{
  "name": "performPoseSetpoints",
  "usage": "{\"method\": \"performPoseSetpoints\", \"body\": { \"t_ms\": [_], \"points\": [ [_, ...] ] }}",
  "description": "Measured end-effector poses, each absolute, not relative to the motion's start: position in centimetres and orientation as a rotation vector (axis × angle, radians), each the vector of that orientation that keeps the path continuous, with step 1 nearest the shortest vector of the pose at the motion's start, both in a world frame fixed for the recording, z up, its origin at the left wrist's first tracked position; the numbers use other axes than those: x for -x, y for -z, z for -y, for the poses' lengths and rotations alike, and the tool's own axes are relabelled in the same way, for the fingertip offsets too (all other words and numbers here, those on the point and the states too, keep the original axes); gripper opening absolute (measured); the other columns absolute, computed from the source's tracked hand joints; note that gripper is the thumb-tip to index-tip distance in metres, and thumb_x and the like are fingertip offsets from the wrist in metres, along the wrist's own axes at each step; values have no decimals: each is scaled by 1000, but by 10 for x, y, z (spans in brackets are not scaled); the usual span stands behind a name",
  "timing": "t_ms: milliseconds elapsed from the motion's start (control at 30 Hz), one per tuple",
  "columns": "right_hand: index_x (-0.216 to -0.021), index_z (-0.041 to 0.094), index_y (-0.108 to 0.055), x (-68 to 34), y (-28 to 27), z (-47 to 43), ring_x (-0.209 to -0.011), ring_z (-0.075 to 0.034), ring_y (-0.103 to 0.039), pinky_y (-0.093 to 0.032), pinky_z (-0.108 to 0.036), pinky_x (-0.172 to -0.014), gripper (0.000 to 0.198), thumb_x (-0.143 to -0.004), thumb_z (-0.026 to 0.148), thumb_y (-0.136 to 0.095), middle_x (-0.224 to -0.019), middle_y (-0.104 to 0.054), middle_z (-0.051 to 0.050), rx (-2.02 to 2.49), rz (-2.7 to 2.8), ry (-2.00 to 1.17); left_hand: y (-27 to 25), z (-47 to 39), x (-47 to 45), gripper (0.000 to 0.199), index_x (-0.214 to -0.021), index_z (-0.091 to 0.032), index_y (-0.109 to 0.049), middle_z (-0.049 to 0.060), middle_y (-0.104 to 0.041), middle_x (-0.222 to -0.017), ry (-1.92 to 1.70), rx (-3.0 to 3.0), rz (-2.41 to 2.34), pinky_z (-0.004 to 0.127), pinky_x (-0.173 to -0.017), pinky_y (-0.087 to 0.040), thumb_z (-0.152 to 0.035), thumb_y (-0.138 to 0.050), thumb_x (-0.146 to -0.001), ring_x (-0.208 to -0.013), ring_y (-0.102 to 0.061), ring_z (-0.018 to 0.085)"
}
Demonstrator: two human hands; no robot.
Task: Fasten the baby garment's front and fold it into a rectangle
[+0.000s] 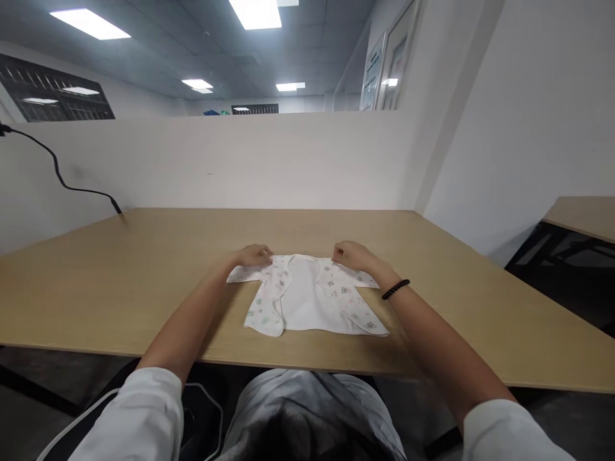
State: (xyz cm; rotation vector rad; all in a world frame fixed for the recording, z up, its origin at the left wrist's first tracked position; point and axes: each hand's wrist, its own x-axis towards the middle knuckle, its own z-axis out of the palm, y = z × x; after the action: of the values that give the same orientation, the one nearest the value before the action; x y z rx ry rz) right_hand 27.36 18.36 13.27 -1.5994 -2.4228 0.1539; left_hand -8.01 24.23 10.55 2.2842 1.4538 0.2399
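Note:
A small white baby shirt [307,298] with a pale print lies spread on the wooden table, its front open and its sleeves out to both sides. At the shirt's upper left shoulder, my left hand [254,255] pinches the cloth with bent fingers. My right hand [352,255], with a black beaded bracelet [396,289] on its wrist, is closed on the upper right shoulder. The two front panels lie apart, so the plain white inside of the back shows between them. Parts of both sleeves are hidden under my hands.
The table [144,275] reaches back to a low white partition [269,163]. A black cable [62,182] hangs at the left and ends near the table's back left corner. Another table [583,214] stands at the far right beyond a white wall.

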Motion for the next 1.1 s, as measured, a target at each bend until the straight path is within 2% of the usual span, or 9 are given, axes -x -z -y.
{"method": "performPoseSetpoints", "body": {
  "t_ms": [167, 233, 300, 400, 500, 633, 867, 1000, 1100],
  "points": [
    [-55, 17, -57, -233, -142, -175, -49, -14, -47, -30, -27, -52, 50, -72, 62, -69, -54, -55, -3, 1705, 2631, -660, -85, -235, 46, 77, -145, -18, -39, 15, -37, -152, -190, -2479, -1194, 36, -111, -26, -64, -50, -84, -139, -32, 29],
    [-49, 17, -55, -222, -140, -173, -46, -13, -45, -30, -28, -50, 49, -67, 59, -74, -49, -53, -2, 1742, 2696, -836, -77, -229, 39, 77, -149, -20, -32, 14, -29, -157, -136, -2493, -1235, 41, -114, -19, -64, -44, -87, -144, -21, 30],
    [-47, 17, -54, -218, -135, -172, -46, -13, -46, -32, -27, -49, 41, -66, 46, -76, -48, -54, -2, 1744, 2699, -968, -74, -224, 37, 72, -148, -22, -35, 14, -30, -156, -177, -2504, -1351, 47, -114, -17, -63, -42, -89, -144, -19, 32],
    [-53, 16, -57, -224, -128, -175, -46, -11, -48, -34, -24, -48, 23, -66, 28, -72, -51, -58, -1, 1625, 2596, -1169, -84, -216, 35, 55, -131, -23, -55, 12, -50, -140, -379, -2597, -1367, 44, -109, -26, -57, -48, -88, -133, -38, 31],
    [-60, 16, -58, -240, -127, -178, -47, -10, -51, -36, -21, -47, 15, -68, 24, -68, -55, -61, -1, 1519, 2419, -1300, -97, -209, 30, 35, -101, -21, -67, 8, -67, -106, -358, -2606, -1232, 31, -88, -42, -49, -54, -84, -99, -59, 24],
    [-67, 16, -56, -257, -134, -180, -52, -11, -55, -38, -18, -47, 13, -72, 23, -67, -53, -57, 0, 1415, 2155, -1337, -101, -202, 18, 24, -83, -20, -66, 3, -67, -78, -232, -2552, -1143, 26, -63, -40, -43, -62, -77, -71, -58, 19],
    [-70, 16, -53, -234, -130, -181, -47, -8, -51, -39, -18, -44, 15, -76, 18, -66, -57, -58, 0, 1374, 1804, -1384, -93, -203, 14, 14, -75, -18, -62, 0, -62, -67, -399, -2311, -1050, 24, -57, -40, -32, -62, -75, -60, -53, 14],
    [-66, 16, -51, -206, -105, -180, -41, -8, -46, -33, -19, -39, 15, -81, 17, -58, -51, -55, 0, 1575, 1758, -1212, -81, -205, 6, 15, -78, -17, -55, -1, -58, -61, -681, -1903, -1046, 23, -49, -39, -30, -63, -78, -50, -49, 10],
    [-73, 16, -56, -195, -90, -178, -41, -9, -47, -35, -20, -43, 7, -79, 17, -56, -51, -56, 1, 1692, 1704, -995, -66, -207, -9, 13, -76, -16, -55, 1, -62, -66, -793, -1669, -1078, 22, -52, -44, -23, -65, -77, -55, -54, 10]
  ]
}}
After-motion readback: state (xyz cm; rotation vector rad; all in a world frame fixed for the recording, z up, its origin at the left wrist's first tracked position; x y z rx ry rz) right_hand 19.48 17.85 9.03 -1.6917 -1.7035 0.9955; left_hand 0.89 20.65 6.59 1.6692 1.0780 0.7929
